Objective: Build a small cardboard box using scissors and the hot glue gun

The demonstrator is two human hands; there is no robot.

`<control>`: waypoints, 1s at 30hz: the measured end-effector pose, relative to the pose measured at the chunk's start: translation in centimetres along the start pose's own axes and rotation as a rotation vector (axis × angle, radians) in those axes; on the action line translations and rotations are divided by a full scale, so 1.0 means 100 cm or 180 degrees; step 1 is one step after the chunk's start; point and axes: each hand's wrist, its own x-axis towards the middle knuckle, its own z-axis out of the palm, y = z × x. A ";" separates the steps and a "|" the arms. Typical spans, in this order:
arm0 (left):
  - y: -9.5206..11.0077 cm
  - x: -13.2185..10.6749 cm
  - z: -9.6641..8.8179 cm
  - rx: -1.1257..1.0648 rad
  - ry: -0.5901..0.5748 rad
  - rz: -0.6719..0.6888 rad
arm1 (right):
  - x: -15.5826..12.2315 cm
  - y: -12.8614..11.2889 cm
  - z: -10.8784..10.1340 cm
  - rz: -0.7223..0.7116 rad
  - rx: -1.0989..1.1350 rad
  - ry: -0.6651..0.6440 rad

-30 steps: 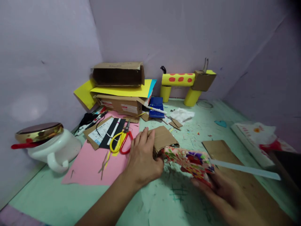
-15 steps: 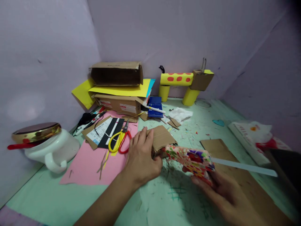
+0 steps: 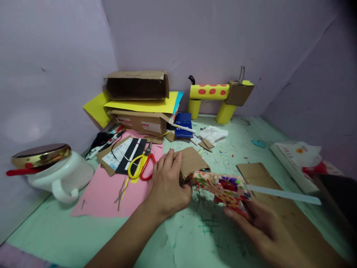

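My left hand point(image 3: 167, 182) is curled around the end of a folded brown cardboard piece point(image 3: 192, 160) in the middle of the green work surface. A strip of flowered wrapping paper point(image 3: 223, 188) runs from that cardboard toward my right hand point(image 3: 259, 227), whose fingers grip the paper's right end from below. The flowered paper is partly wrapped over the cardboard. A pale blue paper strip point(image 3: 281, 193) sticks out to the right from under the flowered paper.
Yellow and red scissors point(image 3: 141, 163) lie on pink paper point(image 3: 111, 193) at left. A white gold-lidded pot point(image 3: 52, 169) stands far left. Stacked cardboard boxes point(image 3: 138, 100) and a yellow spotted tube figure point(image 3: 217, 96) line the back wall. Flat cardboard point(image 3: 262, 175) lies at right.
Both hands and the wrapped piece have barely shifted; the flowered paper has moved slightly left and up in the view as the head moved.
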 end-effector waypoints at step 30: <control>-0.001 0.001 0.001 0.0125 0.0118 0.0109 | 0.003 0.026 -0.007 0.0000 0.0261 0.0299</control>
